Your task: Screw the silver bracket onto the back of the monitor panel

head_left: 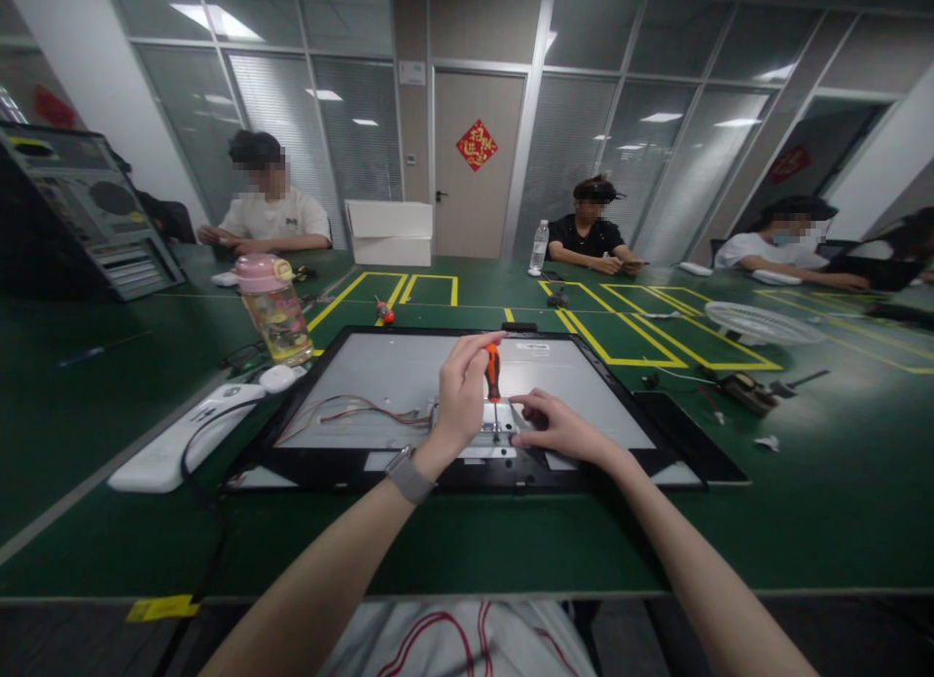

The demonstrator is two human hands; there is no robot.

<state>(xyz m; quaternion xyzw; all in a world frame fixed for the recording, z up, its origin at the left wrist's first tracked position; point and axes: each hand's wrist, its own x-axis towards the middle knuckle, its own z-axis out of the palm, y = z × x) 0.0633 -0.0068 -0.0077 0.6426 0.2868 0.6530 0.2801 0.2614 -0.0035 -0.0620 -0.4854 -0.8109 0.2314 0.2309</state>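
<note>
In the head view, both forearms reach forward over the near table edge, converging on a display panel (394, 366) that lies flat, its grey back up. The left hand (461, 390) stands on edge with its fingers extended forward, lying against the orange handle of a screwdriver (493, 373); a watch (411, 475) circles that wrist. The screwdriver is upright, shaft down to a metal plate (498, 452) at the panel's middle — whether the left fingers are closed on the handle I cannot tell. The right hand (555, 426) comes in low, index finger and thumb spread apart beside the shaft, the other fingers bent.

The table (467, 546) is green, marked with yellow tape (430, 276). Left of the panel lie a white power strip (191, 436) and a pink-lidded bottle (275, 317); right, a dark slab (690, 434). Beyond — people seated along the far side, glass partitions, and a door (478, 210) bearing a red diamond sign (477, 145).
</note>
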